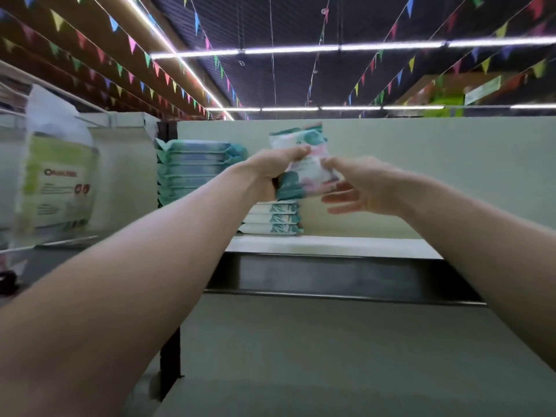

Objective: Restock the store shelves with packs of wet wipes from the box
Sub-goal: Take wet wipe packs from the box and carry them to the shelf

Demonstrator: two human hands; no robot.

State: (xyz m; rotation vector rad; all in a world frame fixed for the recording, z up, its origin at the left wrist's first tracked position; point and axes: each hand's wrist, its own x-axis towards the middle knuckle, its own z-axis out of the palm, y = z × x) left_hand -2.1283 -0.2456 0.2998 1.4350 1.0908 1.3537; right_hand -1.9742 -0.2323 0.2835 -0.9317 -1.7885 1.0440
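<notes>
The pack of wet wipes [304, 156], white with pink and teal print, stands upright and slightly tilted in the air, in front of the pale back panel [436, 170] and directly above a low stack of matching packs [275, 218]. Its lower left part sits inside the left hand [275, 173]. The thumb lies across the front face near mid-height, and the other fingers are curled round the pack's left side and out of sight behind it. The upper half of the pack rises free above that grip.

The right hand [364, 188] is at the pack's right edge. Its uppermost digit touches that edge at about the height of the left thumb. The remaining fingers [337, 200] are loosely spread and nearly straight, pointing left beneath the pack's lower right corner, and they close on nothing. Motion blur hides whether they brush the pack.

Both bare forearms reach up and forward from the lower corners and converge on the pack, with the wrists roughly level.

The low stack rests on the white shelf [346, 245]. A taller stack of teal packs [195, 171] stands just to its left, and a large white and green bag [58, 176] sits further left. Strip lights [288, 49] and strings of coloured bunting [132, 43] run overhead.
</notes>
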